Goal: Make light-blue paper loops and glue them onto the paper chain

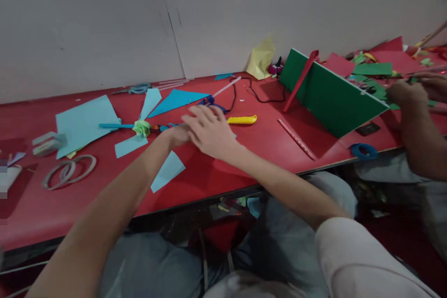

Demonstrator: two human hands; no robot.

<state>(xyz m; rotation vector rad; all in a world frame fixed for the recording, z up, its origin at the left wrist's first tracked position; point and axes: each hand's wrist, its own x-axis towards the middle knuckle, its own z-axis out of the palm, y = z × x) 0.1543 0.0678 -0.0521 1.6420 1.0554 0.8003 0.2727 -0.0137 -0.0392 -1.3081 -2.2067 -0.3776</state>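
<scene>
My left hand [176, 135] is over the middle of the red table, its fingers mostly hidden behind my right hand. My right hand [213, 134] lies across the left one, fingers stretched and slightly apart, with nothing visible in its grasp. Just beyond them is a blue glue gun [217, 104] with a clear glue stick [226, 86] in its back. To the right lies a yellow cutter knife [242, 120]. Left of my hands a pale green paper flower [141, 128] sits on a blue stem [115, 126]. Light blue paper [168, 171] lies close to my left wrist.
Light blue sheets [87, 123], scissors [139, 88] and tape rings [68, 172] lie at left. A green board [331, 95] with a red strip leans at right. Blue tape [363, 151] is at the table edge. Another person's hands [408, 91] work at far right.
</scene>
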